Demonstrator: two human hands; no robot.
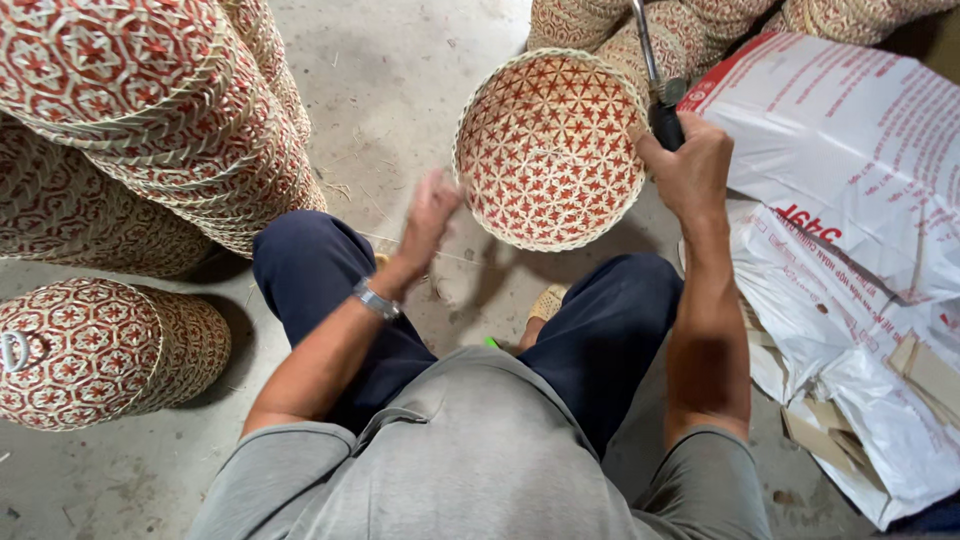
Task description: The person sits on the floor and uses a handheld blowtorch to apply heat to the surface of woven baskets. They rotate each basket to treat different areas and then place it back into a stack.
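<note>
Woven bamboo, natural and red in a star-lattice pattern, forms the round basket (549, 150) at the centre of the view; its open mouth faces the camera and it stands tilted above the concrete floor (400, 80), just beyond the person's knees. The right hand (690, 170) lies at the basket's right rim, touching or nearly touching it, and is closed in a fist round the dark handle of a metal-shafted tool (655, 75). The tool's long axis runs up and slightly left from the fist, along the basket's right edge, and its working end passes out of the top of the frame. The right forearm is straight and points away from the body, toward the basket. The left hand (430, 215) lies at the basket's lower left, near the rim but blurred; its fingers appear loosely spread and hold nothing, and contact with the basket cannot be told. A wristwatch (376, 299) is worn on the left wrist. Left of the basket, well apart, lie stacks of matching baskets (150, 130), and a further capped stack (90, 350) lies lower left. Right of the basket, printed white sacks (850, 230) lie crumpled, with cardboard scraps (925, 370) among them.
</note>
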